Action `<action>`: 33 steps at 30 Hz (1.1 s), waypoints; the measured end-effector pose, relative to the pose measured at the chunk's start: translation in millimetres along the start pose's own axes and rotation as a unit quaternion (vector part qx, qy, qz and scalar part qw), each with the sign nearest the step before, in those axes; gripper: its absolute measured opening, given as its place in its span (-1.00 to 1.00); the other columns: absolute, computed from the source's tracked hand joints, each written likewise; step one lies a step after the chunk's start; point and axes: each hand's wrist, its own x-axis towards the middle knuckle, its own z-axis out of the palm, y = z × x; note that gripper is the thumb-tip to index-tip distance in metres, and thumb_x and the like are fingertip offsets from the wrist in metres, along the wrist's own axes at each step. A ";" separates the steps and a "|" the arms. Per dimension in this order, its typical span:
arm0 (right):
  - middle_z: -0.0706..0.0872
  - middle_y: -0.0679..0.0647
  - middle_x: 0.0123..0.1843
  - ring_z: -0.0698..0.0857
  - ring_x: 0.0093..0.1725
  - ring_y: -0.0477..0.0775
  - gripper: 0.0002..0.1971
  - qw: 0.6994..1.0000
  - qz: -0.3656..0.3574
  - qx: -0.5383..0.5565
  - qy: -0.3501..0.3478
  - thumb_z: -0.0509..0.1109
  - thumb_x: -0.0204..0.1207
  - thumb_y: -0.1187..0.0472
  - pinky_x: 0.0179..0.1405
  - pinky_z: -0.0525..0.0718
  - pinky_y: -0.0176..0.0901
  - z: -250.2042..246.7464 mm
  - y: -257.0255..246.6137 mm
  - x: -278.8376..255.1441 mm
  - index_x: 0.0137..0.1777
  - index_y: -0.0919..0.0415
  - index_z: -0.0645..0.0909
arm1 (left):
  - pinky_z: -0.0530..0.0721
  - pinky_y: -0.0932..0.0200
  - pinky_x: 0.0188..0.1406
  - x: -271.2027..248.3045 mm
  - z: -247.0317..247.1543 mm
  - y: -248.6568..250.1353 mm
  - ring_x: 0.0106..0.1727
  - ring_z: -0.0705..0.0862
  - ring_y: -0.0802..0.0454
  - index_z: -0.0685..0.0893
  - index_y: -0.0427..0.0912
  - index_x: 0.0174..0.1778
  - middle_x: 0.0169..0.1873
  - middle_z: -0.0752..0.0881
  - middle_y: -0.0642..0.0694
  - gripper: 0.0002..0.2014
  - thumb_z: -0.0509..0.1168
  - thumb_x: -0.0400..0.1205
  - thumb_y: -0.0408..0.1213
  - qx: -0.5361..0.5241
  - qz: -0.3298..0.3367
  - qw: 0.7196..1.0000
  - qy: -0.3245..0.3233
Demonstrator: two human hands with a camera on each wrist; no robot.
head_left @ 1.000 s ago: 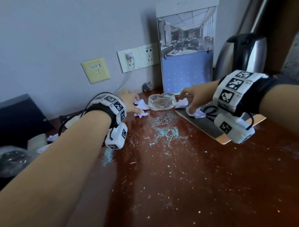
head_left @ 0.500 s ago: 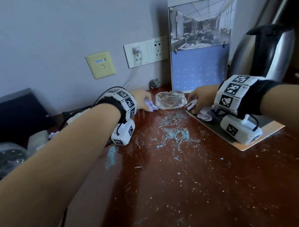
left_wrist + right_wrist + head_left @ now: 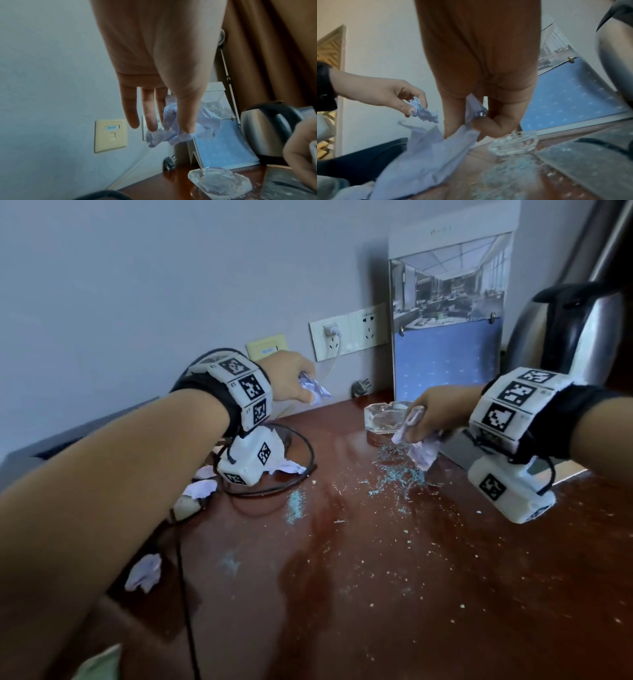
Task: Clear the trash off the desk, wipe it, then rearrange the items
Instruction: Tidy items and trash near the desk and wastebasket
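My left hand (image 3: 295,383) is raised above the back of the red-brown desk (image 3: 411,577) and pinches a crumpled white tissue (image 3: 314,392) between thumb and fingers (image 3: 187,121). My right hand (image 3: 433,419) hovers just right of the glass ashtray (image 3: 383,419) and grips a larger crumpled tissue (image 3: 423,451) that hangs below it. More paper wads lie on the desk under my left wrist (image 3: 289,468), further left (image 3: 202,487) and near the left edge (image 3: 144,575). Blue-white crumbs (image 3: 394,474) are scattered across the desk.
A standing calendar (image 3: 448,320) and a steel kettle (image 3: 575,330) are at the back right. A grey pad (image 3: 469,448) lies under my right wrist. A black cable loop (image 3: 301,470) lies at the left. Wall sockets (image 3: 349,335) with a plugged charger sit behind.
Both hands have lifted off the desk, each carrying the tissue it was picking up. The left hand moved up and left, away from the ashtray; the right came off the grey pad.
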 end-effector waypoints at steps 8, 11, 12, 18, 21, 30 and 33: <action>0.58 -0.06 -0.50 0.55 -0.45 -0.07 -0.75 0.994 -0.040 0.076 -0.062 0.49 0.48 0.23 -0.51 0.55 -0.36 41.5 -66.6 -48.9 -0.39 0.11 0.53 | 0.32 0.18 -0.23 -89.8 -47.5 8.0 0.04 0.51 -0.05 0.65 -0.30 0.23 0.14 0.63 -0.21 -0.64 0.39 0.59 -0.16 0.021 0.000 0.999 -0.032; 0.42 -0.16 -0.65 0.41 -0.53 -0.14 -0.68 0.985 -0.067 0.117 -0.109 0.40 0.52 0.33 -0.60 0.44 -0.49 58.6 -87.6 -66.5 -0.42 0.15 0.42 | 0.25 0.19 -0.29 -124.3 -52.3 6.0 0.03 0.52 -0.05 0.63 -0.28 0.24 0.11 0.61 -0.18 -0.63 0.38 0.59 -0.15 0.033 -0.012 0.998 -0.047; 0.43 -0.16 -0.65 0.41 -0.56 -0.15 -0.68 0.986 -0.079 0.102 -0.106 0.45 0.50 0.26 -0.57 0.46 -0.45 63.9 -93.5 -70.6 -0.44 0.12 0.45 | 0.26 0.22 -0.26 -135.2 -52.4 4.4 0.05 0.53 -0.08 0.62 -0.27 0.25 0.09 0.59 -0.16 -0.63 0.38 0.59 -0.15 0.037 -0.017 0.998 -0.050; 0.52 -0.19 -0.70 0.44 -0.68 -0.23 -0.88 0.989 -0.099 0.061 -0.096 0.45 0.49 0.11 -0.63 0.44 -0.47 90.4 -119.7 -91.7 -0.11 0.15 0.71 | 0.34 0.35 -0.41 -199.2 -38.6 -10.7 -0.18 0.50 0.05 0.63 -0.19 0.18 -0.21 0.55 0.03 -0.70 0.39 0.57 -0.16 0.020 -0.046 0.994 -0.098; 0.48 -0.13 -0.58 0.44 -0.54 -0.13 -0.82 0.989 -0.091 0.041 -0.106 0.42 0.49 0.12 -0.52 0.47 -0.41 101.9 -128.0 -98.6 -0.25 0.15 0.52 | 0.38 0.34 -0.31 -228.7 -27.5 -20.4 -0.07 0.57 -0.04 0.66 -0.21 0.14 -0.06 0.65 -0.12 -0.71 0.39 0.57 -0.15 0.015 -0.047 0.989 -0.137; 0.57 0.18 -0.12 0.55 -0.26 0.09 -0.72 0.982 -0.050 0.025 -0.182 0.49 0.47 0.11 -0.49 0.57 -0.23 115.1 -139.7 -119.1 0.14 0.12 0.58 | 0.49 0.13 -0.08 -273.2 1.2 -47.0 -0.05 0.59 -0.07 0.65 -0.27 0.09 0.05 0.68 -0.25 -0.72 0.39 0.56 -0.17 0.015 -0.101 0.977 -0.187; 0.62 0.18 0.15 0.63 0.02 0.15 -0.50 0.982 -0.071 -0.106 -0.139 0.38 0.55 0.06 -0.11 0.61 -0.13 117.7 -145.1 -128.8 0.43 0.27 0.45 | 0.51 0.17 -0.08 -282.7 8.0 -49.2 -0.12 0.58 0.03 0.60 -0.09 0.13 0.08 0.68 -0.12 -0.75 0.39 0.57 -0.14 -0.004 -0.118 0.972 -0.205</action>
